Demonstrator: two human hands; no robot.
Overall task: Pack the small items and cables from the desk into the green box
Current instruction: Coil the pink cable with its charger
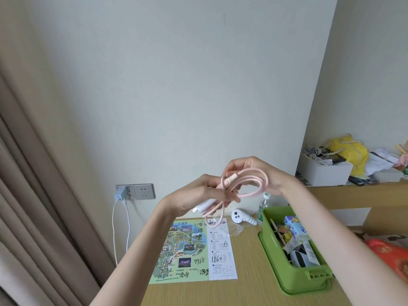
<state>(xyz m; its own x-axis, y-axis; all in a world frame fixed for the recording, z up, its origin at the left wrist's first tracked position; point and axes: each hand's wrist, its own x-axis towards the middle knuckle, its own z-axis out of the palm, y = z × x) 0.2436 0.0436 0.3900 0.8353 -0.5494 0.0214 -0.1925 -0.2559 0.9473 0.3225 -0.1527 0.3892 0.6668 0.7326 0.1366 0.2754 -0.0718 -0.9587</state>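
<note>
Both hands are raised above the desk with a pink braided cable [254,184] coiled in loops between them. My left hand [194,195] grips the bundled end of the coil together with a white plug [204,206]. My right hand [260,171] pinches the loop near its pale connector. A tail of the cable hangs down toward the desk. The green box [284,268] stands on the desk at lower right, below my right forearm, with several small packets and items inside.
A printed map sheet [189,248] lies flat on the wooden desk [242,290]. A small white device [241,217] and a water bottle [265,203] stand behind the box. A blue charger [120,193] with white cords sits in the wall socket. A curtain hangs left; clutter fills the shelf at right.
</note>
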